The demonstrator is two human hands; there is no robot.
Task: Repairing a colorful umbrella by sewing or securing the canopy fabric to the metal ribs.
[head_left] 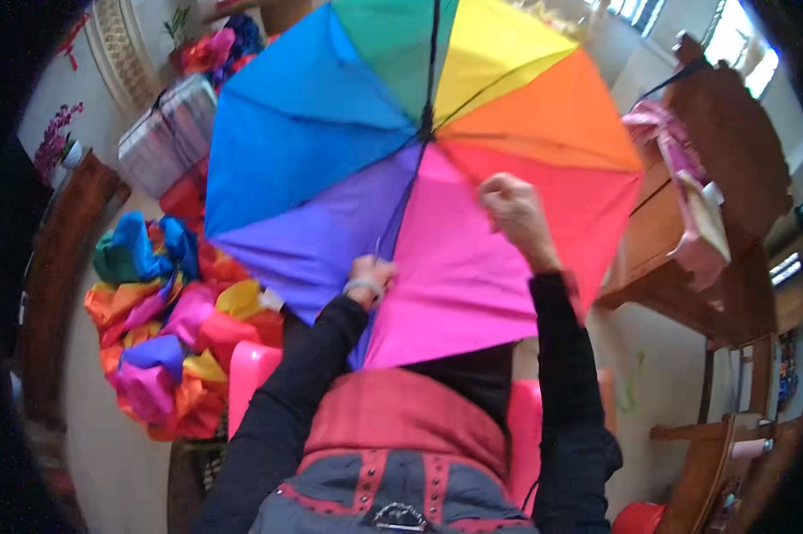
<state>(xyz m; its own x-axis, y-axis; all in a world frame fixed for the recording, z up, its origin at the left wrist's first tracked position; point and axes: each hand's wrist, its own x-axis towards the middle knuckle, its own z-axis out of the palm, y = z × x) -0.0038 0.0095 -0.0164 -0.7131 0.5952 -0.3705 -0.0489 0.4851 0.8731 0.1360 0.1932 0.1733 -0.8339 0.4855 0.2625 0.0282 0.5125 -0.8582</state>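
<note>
Rainbow-coloured umbrella of thin panelled fabric (441, 209) is spread wide under both hands, its dark ribs showing and its slim black shaft (433, 76) running away from the person. A pale grey floor (108, 463) shows to the umbrella's left, and glossy pink plastic seating (252, 367) peeps out at its near edge. Past the floor, further left of the umbrella, a long brown wooden counter (56, 294) runs by the wall. To the umbrella's right stands a big brown wooden piece of furniture (730, 147) with a pink patterned cloth (673, 147) over it; bright windows (741, 44) shine beyond.

As for containers, a small white pot (72, 155) on the counter holds a spray of magenta flowers (54, 138). Just left of the umbrella's blue panels sits a pale, streaky rectangular case (168, 138) with a dark strap; I can't make out what is inside. Nearer, left of the violet panel, lies a crumpled heap of many-coloured fabric (161, 347).

The left hand (372, 270), a pale band (364, 286) at its wrist, is at the seam between the violet and pink panels. The right hand (512, 214) is over the border of pink and red. Both sets of fingers look curled in, but blur keeps me from telling whether either is clamped on anything.
</note>
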